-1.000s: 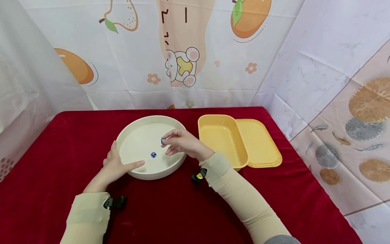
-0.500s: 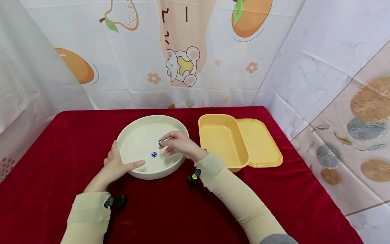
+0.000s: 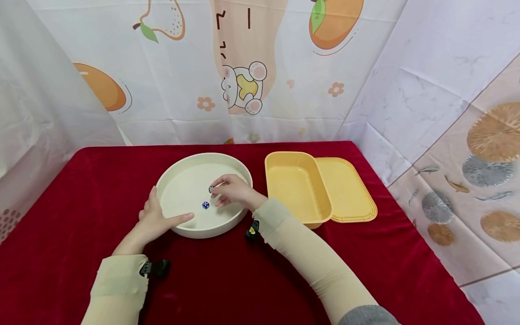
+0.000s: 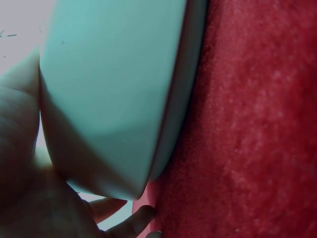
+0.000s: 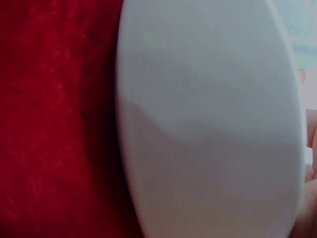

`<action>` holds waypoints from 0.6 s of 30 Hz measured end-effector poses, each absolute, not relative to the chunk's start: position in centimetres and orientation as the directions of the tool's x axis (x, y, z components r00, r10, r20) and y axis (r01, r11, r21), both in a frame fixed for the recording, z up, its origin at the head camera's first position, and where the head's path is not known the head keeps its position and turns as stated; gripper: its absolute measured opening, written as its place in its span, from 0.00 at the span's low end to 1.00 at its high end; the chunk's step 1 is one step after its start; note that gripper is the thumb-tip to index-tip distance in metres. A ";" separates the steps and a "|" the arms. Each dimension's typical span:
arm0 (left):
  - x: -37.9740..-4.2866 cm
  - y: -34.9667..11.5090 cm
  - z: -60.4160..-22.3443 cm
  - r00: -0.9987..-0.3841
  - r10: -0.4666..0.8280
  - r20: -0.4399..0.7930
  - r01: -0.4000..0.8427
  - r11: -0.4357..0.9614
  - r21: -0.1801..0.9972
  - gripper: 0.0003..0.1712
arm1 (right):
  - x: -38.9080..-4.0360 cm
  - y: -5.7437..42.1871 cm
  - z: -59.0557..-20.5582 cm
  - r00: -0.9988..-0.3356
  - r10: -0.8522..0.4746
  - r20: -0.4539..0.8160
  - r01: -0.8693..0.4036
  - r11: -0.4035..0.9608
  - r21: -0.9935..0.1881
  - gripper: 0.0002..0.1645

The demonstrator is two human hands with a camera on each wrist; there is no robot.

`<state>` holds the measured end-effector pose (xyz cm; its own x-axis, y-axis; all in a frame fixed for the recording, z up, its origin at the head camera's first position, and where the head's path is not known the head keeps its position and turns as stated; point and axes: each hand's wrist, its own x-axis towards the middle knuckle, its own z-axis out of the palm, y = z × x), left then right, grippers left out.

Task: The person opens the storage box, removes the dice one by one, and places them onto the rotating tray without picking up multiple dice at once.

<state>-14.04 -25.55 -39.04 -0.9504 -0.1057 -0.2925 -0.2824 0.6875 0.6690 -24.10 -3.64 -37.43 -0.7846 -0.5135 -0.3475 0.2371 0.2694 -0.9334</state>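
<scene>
In the head view, my right hand (image 3: pixel 233 190) pinches a small blue die (image 3: pixel 211 189) with white dots between thumb and fingertips, above a round cream tray (image 3: pixel 174 174). A second blue die (image 3: pixel 206 205) lies on the tray floor, just below and left of the held one. My left hand (image 3: pixel 152 219) rests against the tray's near left side, fingers along the outer wall and thumb stretched over the rim. The left wrist view shows this outer wall (image 4: pixel 114 94) close up beside the hand. In the right wrist view the tray wall (image 5: pixel 208 109) hides most of the right hand.
Right of the tray stands a yellow rectangular box (image 3: pixel 298 189) without its cover on. Its flat yellow lid (image 3: pixel 347 192) lies beside it, partly behind the box's edge. A red cloth (image 3: pixel 219 280) covers the table, and printed curtains (image 3: pixel 170 85) hang behind it.
My right hand has moved slightly left with the pinched die, closer to the tray's middle. The left hand, the tray and the die lying in it stay in place.
</scene>
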 end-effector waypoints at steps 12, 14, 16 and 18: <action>-14.0 -25.6 -39.1 -0.951 -0.106 -0.289 -0.280 0.690 0.668 0.82 | -24.3 -4.2 -37.9 -0.795 -0.490 -0.358 0.244 0.283 -0.928 0.13; -14.0 -25.6 -39.1 -0.952 -0.106 -0.289 -0.279 0.689 0.669 0.82 | -24.3 -4.2 -37.9 -0.799 -0.483 -0.358 0.242 0.288 -0.927 0.13; -14.0 -25.6 -39.1 -0.952 -0.105 -0.288 -0.279 0.687 0.671 0.82 | -24.3 -4.2 -37.9 -0.804 -0.476 -0.357 0.240 0.291 -0.926 0.12; -14.0 -25.6 -39.1 -0.952 -0.105 -0.288 -0.280 0.685 0.673 0.82 | -24.3 -4.3 -38.0 -0.807 -0.470 -0.356 0.238 0.293 -0.926 0.12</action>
<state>-14.01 -25.58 -39.10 -0.9517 -0.1051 -0.2885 -0.2796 0.6849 0.6729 -24.32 -4.28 -37.96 -0.8075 -0.4700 -0.3564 0.2380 0.2932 -0.9259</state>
